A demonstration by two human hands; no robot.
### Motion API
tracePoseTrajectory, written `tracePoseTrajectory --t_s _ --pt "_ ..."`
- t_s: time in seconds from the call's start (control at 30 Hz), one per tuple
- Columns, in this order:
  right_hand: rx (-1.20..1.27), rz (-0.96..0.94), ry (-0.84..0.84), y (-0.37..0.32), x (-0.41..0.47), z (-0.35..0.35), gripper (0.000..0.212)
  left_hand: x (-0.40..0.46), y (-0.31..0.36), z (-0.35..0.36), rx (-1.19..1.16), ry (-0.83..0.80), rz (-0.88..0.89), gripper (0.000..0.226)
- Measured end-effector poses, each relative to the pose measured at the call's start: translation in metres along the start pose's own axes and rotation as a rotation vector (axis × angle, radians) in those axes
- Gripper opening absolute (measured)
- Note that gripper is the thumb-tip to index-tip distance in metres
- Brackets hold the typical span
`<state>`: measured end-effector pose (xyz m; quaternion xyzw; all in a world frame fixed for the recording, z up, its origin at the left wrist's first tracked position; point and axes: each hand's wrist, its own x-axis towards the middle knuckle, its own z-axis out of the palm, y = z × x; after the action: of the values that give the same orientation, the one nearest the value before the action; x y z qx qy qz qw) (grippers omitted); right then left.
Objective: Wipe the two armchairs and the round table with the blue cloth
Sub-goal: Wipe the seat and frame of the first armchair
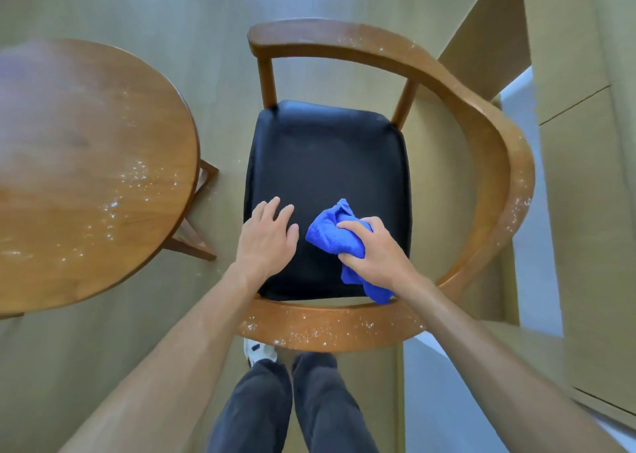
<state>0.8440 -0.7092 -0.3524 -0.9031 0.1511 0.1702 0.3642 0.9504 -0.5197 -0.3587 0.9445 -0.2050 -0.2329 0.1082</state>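
Observation:
A wooden armchair (488, 135) with a black seat (327, 156) stands right below me; white specks dot its curved backrest rail. My right hand (377, 254) grips the bunched blue cloth (330, 235) over the near right part of the seat. My left hand (266, 237) hovers or rests over the near left part of the seat, fingers straight, holding nothing. The round wooden table (86, 163) stands to the left, with white specks on its right side. Only one armchair is in view.
My legs and one white shoe (258, 349) are behind the chair's rail. Pale wooden floor surrounds the furniture. Beige wall panels or cabinets (585, 177) rise close on the right, behind the chair's arm.

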Motion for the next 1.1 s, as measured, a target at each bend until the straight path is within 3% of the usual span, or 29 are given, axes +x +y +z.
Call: tracePoseTrajectory --t_s 0.13,0.3,0.4,0.57,0.7,0.8,0.9,1.1 --pt "-0.026 0.051 0.160 0.009 -0.049 -0.021 0.047 -0.038 0.004 -0.014 0.104 0.062 0.051 0.054" --pt "-0.227 0.173 0.398 0.045 -0.103 -0.033 0.047 -0.070 0.008 -0.009 0.170 0.118 0.136 0.058" --pt "-0.313 0.302 0.387 0.067 -0.121 -0.019 0.049 -0.092 -0.001 0.007 0.191 0.113 0.137 0.059" --pt "-0.215 0.471 0.683 0.044 -0.120 0.035 0.045 -0.126 -0.026 0.022 0.204 0.131 0.126 0.058" --pt "-0.231 0.383 0.749 -0.033 -0.117 0.108 0.045 -0.136 -0.037 0.015 0.083 0.180 0.075 0.054" --pt "-0.213 0.236 0.612 -0.114 -0.100 0.167 0.049 -0.142 -0.052 -0.001 0.011 0.237 -0.014 0.053" --pt "-0.192 0.106 0.507 -0.177 -0.075 0.194 0.037 -0.144 -0.072 -0.017 0.026 0.291 -0.042 0.052" --pt "-0.366 -0.178 0.583 -0.172 -0.076 0.200 0.063 -0.140 -0.080 -0.023 -0.008 0.335 -0.076 0.050"
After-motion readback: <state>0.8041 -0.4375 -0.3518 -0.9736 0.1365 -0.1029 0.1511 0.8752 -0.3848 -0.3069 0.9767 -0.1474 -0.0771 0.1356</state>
